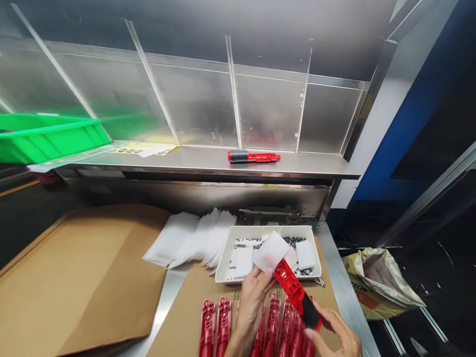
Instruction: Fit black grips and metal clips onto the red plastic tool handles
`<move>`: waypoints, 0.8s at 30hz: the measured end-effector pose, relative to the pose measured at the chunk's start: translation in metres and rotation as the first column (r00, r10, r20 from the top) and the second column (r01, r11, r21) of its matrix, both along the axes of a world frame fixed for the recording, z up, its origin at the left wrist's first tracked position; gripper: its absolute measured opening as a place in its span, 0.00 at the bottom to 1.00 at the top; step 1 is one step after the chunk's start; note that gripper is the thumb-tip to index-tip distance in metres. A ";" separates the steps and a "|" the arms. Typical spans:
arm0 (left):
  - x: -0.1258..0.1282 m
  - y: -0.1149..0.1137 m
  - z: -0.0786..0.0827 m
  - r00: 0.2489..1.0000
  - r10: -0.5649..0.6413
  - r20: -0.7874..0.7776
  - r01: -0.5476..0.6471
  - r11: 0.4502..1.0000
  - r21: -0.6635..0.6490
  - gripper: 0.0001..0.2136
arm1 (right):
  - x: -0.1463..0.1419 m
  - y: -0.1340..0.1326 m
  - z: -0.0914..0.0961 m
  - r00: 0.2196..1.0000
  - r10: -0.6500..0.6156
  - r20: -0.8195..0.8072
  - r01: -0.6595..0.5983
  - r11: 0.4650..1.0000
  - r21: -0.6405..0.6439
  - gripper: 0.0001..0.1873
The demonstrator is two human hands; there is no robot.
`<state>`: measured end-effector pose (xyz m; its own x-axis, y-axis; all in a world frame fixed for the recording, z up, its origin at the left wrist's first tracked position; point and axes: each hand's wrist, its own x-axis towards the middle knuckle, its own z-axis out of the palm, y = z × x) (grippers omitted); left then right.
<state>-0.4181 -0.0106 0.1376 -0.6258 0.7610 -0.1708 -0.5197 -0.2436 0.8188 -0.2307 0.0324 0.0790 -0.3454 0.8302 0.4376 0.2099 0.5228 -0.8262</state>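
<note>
the right hand (pixel 340 334) is closed round the black end of a red and black plastic tool body (pixel 295 292), gripping it from below so that the red part points up and away over the near rim of the shallow white plastic tray (pixel 223 270). the left hand (pixel 253 302) has its fingers pinched at the upper red end of the same piece, where a thin white square of paper or film (pixel 270 250) stands up against it; whether the square is already stuck on or only pressed there by the fingertips cannot be told. the step in hand looks like fitting or wrapping this white piece onto the tool body, held in the air just in front of the tray. in the tray lie more white pieces and a scatter of small dark parts (pixel 293 241), too small to make out. below the hands a row of red plastic shells (pixel 215 325) lies side by side on a brown cardboard sheet (pixel 186 317) on the steel desk (pixel 336 277), and a fan of white paper slips (pixel 197 238) lies just left of the tray. a like red and black tool (pixel 253 157) rests alone on the metal shelf (pixel 208 166) above, with a green plastic bin (pixel 44 136) at its far left. the next move, as i judge it, calls for a steady hold at the black end while the left fingertips smooth the white square squarely onto the red face without creasing it.
</note>
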 end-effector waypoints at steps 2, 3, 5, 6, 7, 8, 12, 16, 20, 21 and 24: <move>0.002 -0.004 -0.004 0.996 -0.077 -0.038 0.077 0.997 -0.020 0.20 | 0.000 0.000 0.003 1.000 -0.010 -0.020 0.011 1.000 0.004 0.17; 0.004 -0.007 -0.006 0.991 -0.120 -0.056 0.117 0.992 -0.042 0.19 | 0.000 0.000 0.006 0.999 -0.018 -0.028 0.018 1.000 -0.003 0.18; 0.007 -0.015 -0.010 0.975 -0.206 -0.082 0.198 0.975 -0.097 0.19 | -0.001 -0.001 0.010 0.999 -0.022 -0.044 0.020 0.999 -0.049 0.21; 0.009 -0.019 -0.012 0.967 -0.240 -0.087 0.229 0.966 -0.120 0.20 | -0.001 -0.002 0.011 0.998 -0.010 -0.054 0.006 0.996 -0.087 0.24; 0.010 -0.024 -0.015 0.961 -0.262 -0.085 0.249 0.959 -0.136 0.22 | -0.001 -0.003 0.013 0.998 0.003 -0.065 -0.012 0.991 -0.131 0.25; 0.011 -0.028 -0.017 0.961 -0.266 -0.077 0.253 0.957 -0.144 0.24 | -0.001 -0.004 0.014 0.997 0.019 -0.072 -0.031 0.984 -0.174 0.26; 0.012 -0.039 -0.019 0.983 -0.177 0.054 0.182 0.975 -0.124 0.28 | 0.004 -0.006 0.019 0.995 0.090 -0.031 -0.095 0.969 -0.228 0.24; 0.026 -0.036 -0.015 0.953 -0.111 0.283 0.128 0.991 -0.042 0.29 | 0.004 -0.007 0.029 0.974 0.125 0.188 -0.118 0.992 -0.049 0.24; 0.047 -0.034 -0.016 0.844 -0.123 0.522 0.125 0.992 0.032 0.22 | -0.001 -0.005 0.047 0.961 0.041 0.274 -0.101 0.972 0.211 0.28; 0.050 -0.035 -0.018 0.806 -0.131 0.577 0.124 0.991 0.052 0.19 | -0.001 -0.003 0.052 0.955 0.057 0.291 -0.133 0.960 0.246 0.28; 0.057 -0.041 -0.026 0.686 -0.167 0.708 0.131 0.986 0.107 0.10 | 0.001 0.005 0.065 0.929 0.088 0.359 -0.191 0.945 0.264 0.16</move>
<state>-0.3616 -0.0518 0.1119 -0.2078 0.8516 -0.4813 -0.9744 -0.1373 0.1777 -0.2297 0.0371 0.1444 -0.6184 0.6172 0.4864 0.3565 0.7719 -0.5264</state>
